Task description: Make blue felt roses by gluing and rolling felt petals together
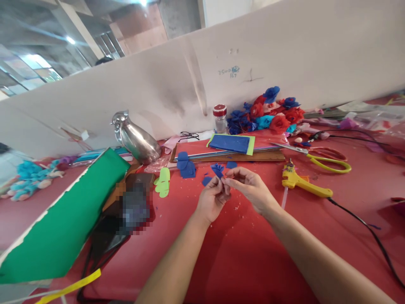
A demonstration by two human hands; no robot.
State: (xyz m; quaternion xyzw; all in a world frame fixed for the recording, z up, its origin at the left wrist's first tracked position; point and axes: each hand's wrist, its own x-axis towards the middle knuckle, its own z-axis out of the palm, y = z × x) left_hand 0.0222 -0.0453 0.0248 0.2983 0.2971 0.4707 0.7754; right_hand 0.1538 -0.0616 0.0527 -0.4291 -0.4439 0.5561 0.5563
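Note:
A small blue paper flower [217, 169] stands up from between my two hands over the red table. My left hand [212, 198] is closed around its base. The fingers of my right hand [248, 185] are pinched together close beside the base; whether they grip the flower or some small piece is too small to make out. Just behind the hands lie loose blue petals [186, 166], with another blue petal [207, 180] by my left fingers. A stack of light green paper leaves [163, 183] rests to the left.
To the right lie a yellow glue gun [303, 183] with a black cord and large scissors [316, 158]. Behind are stacked sheets [230, 143], a red-lidded jar [220, 120] and red and blue paper flowers [275, 114]. A metal jug [136, 137] and green board [69, 219] stand left.

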